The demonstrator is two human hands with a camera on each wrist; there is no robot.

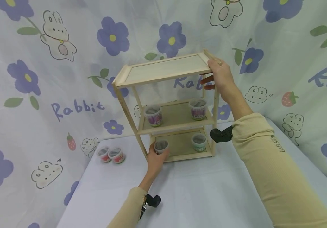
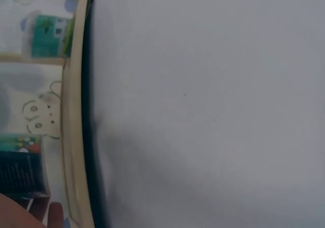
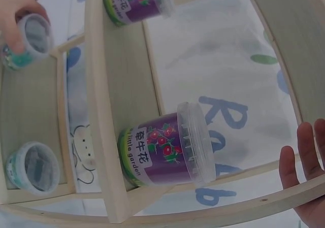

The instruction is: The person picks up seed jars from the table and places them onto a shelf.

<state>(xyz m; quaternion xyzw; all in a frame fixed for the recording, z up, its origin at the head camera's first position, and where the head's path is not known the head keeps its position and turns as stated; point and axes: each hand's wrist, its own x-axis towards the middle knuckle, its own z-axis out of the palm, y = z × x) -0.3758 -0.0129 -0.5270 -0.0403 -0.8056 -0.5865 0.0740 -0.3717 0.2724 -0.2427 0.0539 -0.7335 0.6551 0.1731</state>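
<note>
Wooden shelf (image 1: 163, 68), green tub (image 1: 161, 146) in left hand (image 1: 156, 160)

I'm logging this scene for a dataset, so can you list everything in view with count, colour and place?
wooden shelf: 1, pale wood, three tiers, standing on the table
purple-label tubs: 2, clear lids, on the middle tier, left and right
green-label tub: 1, on the bottom tier, right side
held tub: 1, green label, at the bottom tier's left front
red-label tubs: 2, on the table left of the shelf
table: 1, pale lilac cloth
backdrop: 1, white with purple flowers and rabbits
left hand: grips the held tub
right hand: holds the shelf's top right edge
</note>
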